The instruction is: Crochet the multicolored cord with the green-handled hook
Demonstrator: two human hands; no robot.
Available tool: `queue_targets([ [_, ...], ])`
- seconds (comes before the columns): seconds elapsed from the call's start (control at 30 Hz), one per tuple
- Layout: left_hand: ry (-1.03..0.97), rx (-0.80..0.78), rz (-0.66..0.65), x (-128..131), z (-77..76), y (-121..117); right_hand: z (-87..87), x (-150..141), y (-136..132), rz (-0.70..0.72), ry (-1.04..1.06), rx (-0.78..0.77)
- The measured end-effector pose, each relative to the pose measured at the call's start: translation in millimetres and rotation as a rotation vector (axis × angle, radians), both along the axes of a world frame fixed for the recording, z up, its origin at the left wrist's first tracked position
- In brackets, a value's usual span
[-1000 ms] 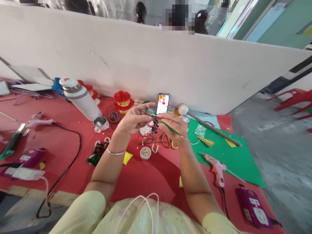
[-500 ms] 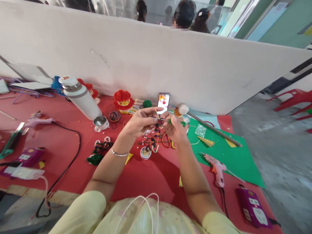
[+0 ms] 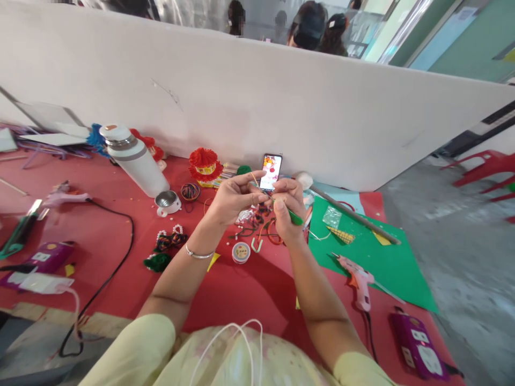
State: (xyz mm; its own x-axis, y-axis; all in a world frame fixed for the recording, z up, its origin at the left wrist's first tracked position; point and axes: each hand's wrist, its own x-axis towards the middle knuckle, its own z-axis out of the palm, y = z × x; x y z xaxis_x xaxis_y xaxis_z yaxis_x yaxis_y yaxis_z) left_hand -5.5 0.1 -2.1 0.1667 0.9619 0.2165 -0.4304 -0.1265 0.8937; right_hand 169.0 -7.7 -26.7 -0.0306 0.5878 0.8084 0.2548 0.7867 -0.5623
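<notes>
My left hand (image 3: 233,199) pinches a dark multicoloured strip of crocheted yarn (image 3: 263,209) between thumb and fingers. A strand of orange yarn (image 3: 255,179) runs up over its forefinger. In my right hand (image 3: 288,206) is a crochet hook (image 3: 296,219) with a green handle, its tip at the work beside the left thumb. Fingers partly hide the stitches. Just behind the hands a phone (image 3: 271,167) leans upright with a lit screen. Below them on the table lie a round lidded tub (image 3: 241,252) and loose red and dark cords (image 3: 273,233).
On the left stand a white flask (image 3: 137,169), a metal cup (image 3: 167,201) and a ball of yarn (image 3: 190,191). A pink glue gun (image 3: 358,276) lies right, near a purple power strip (image 3: 418,343). A white partition (image 3: 241,96) rises behind the table; people sit beyond it.
My right hand has turned, so the green handle now slants down to the right. The dark yarn strip that hung down over the round tub has moved up, uncovering the lid.
</notes>
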Motion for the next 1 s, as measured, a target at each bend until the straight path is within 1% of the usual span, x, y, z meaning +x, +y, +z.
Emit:
queue_targets([
  [0.07, 0.041, 0.043, 0.054, 1.0, -0.8, 0.5, 1.4, 3.4, 2.2, 0.018, -0.052, -0.007],
  [0.17, 0.148, 0.152, 0.199, 5.9, -2.7, 0.1, 2.9, 4.0, 4.1, 0.045, -0.096, -0.051],
  [0.23, 0.202, 0.194, 0.291, 12.4, -5.0, -2.0, 1.9, -1.1, 2.5, -0.008, -0.061, -0.053],
  [0.3, 0.238, 0.219, 0.417, 21.0, -8.0, -5.6, -0.9, -9.1, -0.8, -0.096, -0.010, -0.049],
  [0.37, 0.235, 0.234, 0.533, 29.7, -10.6, -9.8, -4.4, -16.7, -4.3, -0.151, 0.005, -0.043],
  [0.4, 0.220, 0.235, 0.570, 33.4, -11.5, -11.9, -5.9, -19.4, -5.7, -0.158, 0.007, -0.040],
  [0.47, 0.185, 0.210, 0.599, 38.9, -11.6, -15.4, -8.2, -22.3, -7.8, -0.156, 0.030, -0.041],
  [0.53, 0.142, 0.149, 0.577, 41.7, -9.9, -17.7, -9.8, -22.6, -9.4, -0.157, 0.069, -0.051],
  [0.57, 0.108, 0.108, 0.540, 42.3, -8.6, -18.5, -10.7, -22.4, -10.0, -0.163, 0.090, -0.055],
  [0.67, -0.020, -0.026, 0.352, 41.5, -3.9, -19.8, -15.0, -22.0, -10.7, -0.161, 0.147, -0.036],
  [0.73, -0.093, -0.095, 0.241, 39.2, -0.7, -20.3, -18.7, -21.8, -9.4, -0.130, 0.182, -0.022],
  [0.87, -0.160, -0.148, 0.153, 29.2, 4.0, -18.5, -21.9, -17.6, -4.2, -0.045, 0.137, -0.039],
  [1.0, -0.108, -0.152, 0.057, 10.2, 8.3, -11.9, -16.6, -8.3, 1.2, -0.011, 0.058, -0.012],
])
